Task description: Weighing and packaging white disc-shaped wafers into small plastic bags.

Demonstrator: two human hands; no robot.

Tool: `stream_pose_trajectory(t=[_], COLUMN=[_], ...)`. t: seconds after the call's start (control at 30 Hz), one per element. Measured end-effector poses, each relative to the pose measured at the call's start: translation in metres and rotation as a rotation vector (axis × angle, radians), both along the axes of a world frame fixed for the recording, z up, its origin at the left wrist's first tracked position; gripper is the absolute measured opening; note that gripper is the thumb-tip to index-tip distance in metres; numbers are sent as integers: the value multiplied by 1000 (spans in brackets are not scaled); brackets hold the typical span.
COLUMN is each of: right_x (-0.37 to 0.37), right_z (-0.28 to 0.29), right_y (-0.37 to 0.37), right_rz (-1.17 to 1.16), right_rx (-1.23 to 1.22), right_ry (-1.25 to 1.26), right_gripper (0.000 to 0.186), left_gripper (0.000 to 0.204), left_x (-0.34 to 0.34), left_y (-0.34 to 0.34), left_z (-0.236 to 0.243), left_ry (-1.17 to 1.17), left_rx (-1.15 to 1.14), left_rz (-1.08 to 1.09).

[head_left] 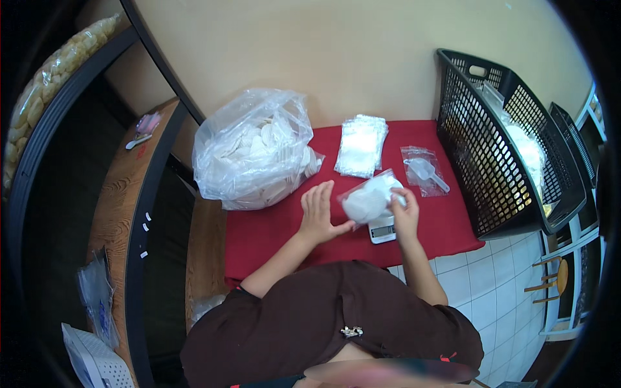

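Note:
A small clear bag of white round discs point(365, 204) is in my right hand point(405, 212), whose fingers close on its right edge. Beneath the bag, partly hidden by it, a white digital scale point(382, 231) rests on the red cloth. My left hand point(319, 215) is spread with its fingers apart, the thumb close to the bag's lower left corner; whether it touches is hard to tell. Behind my left hand stands a large clear plastic bag point(252, 155) full of similar white discs. A stack of flat clear bags point(361, 147) lies beyond the scale.
To the right, a white scoop point(424, 172) lies on a clear bag. A tall black plastic basket point(490, 152) with bagged goods borders the red-covered table point(272, 231) on that side. Wooden shelving point(119, 200) stands at left, with a white perforated basket point(97, 355) low down.

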State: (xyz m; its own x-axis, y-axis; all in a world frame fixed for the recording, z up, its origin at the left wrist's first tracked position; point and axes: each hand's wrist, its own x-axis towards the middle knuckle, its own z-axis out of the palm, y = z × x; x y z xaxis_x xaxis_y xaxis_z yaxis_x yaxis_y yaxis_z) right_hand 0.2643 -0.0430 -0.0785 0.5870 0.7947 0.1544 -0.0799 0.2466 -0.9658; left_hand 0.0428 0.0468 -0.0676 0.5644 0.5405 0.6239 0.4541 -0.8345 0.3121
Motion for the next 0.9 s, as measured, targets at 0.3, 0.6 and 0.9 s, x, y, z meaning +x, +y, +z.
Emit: stream_pose_trajectory(t=[0.3,0.6,0.9], right_x=[82,110,103], right_z=[-75,-98,-100], right_y=[1,-5,-2], right_rz=[-352,-444,-452], right_rx=[-285,69,36], right_ry=[-524,202,31], right_gripper=[39,41,40], left_gripper=[84,59,58], left_x=[-32,-28,-25], left_y=[12,11,11], left_z=[-68,-68,-66], left_ry=[145,323,338], left_rx=[-269,-300,-276], left_rz=[171,227,240])
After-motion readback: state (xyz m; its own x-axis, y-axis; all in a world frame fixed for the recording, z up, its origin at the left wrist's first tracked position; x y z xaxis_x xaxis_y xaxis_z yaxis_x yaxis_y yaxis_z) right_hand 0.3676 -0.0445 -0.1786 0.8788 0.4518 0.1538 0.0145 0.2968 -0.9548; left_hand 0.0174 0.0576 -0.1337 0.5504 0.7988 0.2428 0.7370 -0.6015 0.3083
